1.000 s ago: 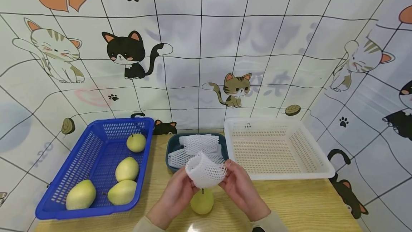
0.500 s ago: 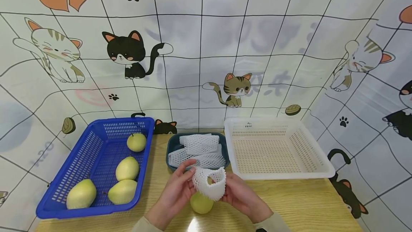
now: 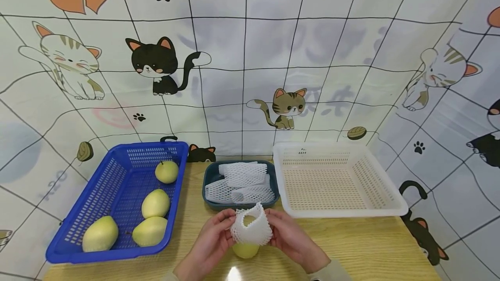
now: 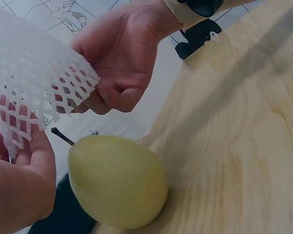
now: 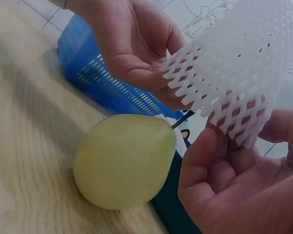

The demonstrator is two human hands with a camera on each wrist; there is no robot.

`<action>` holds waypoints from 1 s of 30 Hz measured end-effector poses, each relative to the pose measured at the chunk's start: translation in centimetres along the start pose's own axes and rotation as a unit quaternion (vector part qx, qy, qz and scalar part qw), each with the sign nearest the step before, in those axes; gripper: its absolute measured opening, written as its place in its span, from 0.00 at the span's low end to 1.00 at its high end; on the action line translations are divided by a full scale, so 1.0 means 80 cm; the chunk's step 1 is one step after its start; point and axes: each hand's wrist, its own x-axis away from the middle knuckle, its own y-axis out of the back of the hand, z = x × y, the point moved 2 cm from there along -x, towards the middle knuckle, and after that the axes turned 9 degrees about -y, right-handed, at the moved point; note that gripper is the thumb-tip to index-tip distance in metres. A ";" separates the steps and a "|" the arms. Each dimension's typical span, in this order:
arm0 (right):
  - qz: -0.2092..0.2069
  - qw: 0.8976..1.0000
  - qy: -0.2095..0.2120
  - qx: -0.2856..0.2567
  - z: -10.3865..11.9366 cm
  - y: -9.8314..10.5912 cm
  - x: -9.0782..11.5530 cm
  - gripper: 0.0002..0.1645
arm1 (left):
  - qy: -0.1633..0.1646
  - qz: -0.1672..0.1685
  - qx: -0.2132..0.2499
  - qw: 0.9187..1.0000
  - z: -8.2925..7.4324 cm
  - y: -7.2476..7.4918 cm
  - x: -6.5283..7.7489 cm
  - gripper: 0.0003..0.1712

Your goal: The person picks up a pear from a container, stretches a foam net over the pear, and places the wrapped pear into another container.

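Note:
Both hands hold a white foam fruit net (image 3: 253, 228) stretched between them, its wide mouth spread. My left hand (image 3: 212, 238) grips its left side, and my right hand (image 3: 292, 240) grips the opposite side, fingers curled through the edge. Below the net a yellow-green pear (image 3: 246, 250) stands on the wooden table, its upper part covered by the net in the head view. In the left wrist view the whole pear (image 4: 118, 181) shows, stem up, just under the net's lower edge. The right wrist view shows the net's mesh rim (image 5: 234, 119) above the pear's stem.
A blue basket (image 3: 117, 203) with several pears stands at the left. Behind the hands, a dark green tray (image 3: 208, 181) holds more foam nets (image 3: 244, 177). At the right is a white basket (image 3: 340, 185). A cat-patterned sheet (image 3: 218, 90) hangs behind.
Both hands have turned the foam net and brought it lower over the pear. The left hand's fingers have shifted along its edge. The baskets and tray stay put.

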 end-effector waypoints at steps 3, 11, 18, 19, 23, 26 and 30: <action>-0.013 1.000 -0.006 0.009 -0.005 0.000 -0.003 0.09 | 0.000 -0.016 -0.008 1.000 0.002 0.005 0.003 0.12; -0.032 0.999 -0.019 0.028 -0.015 0.002 -0.008 0.14 | 0.010 -0.060 -0.035 0.998 0.012 0.017 0.008 0.12; -0.057 0.997 -0.026 0.043 -0.025 0.006 -0.014 0.17 | 0.010 -0.068 -0.062 0.996 0.019 0.025 0.011 0.11; -0.061 0.997 -0.026 0.044 -0.027 0.007 -0.015 0.17 | 0.011 -0.070 -0.062 0.996 0.020 0.026 0.012 0.11; -0.076 0.995 -0.027 0.054 -0.034 0.011 -0.017 0.15 | 0.012 -0.073 -0.063 0.995 0.025 0.029 0.013 0.13; -0.082 0.994 -0.024 0.065 -0.038 0.011 -0.020 0.14 | 0.009 -0.076 -0.059 0.995 0.029 0.032 0.014 0.14; -0.086 0.993 -0.020 0.071 -0.040 0.012 -0.023 0.13 | 0.004 -0.084 -0.057 0.995 0.032 0.034 0.015 0.15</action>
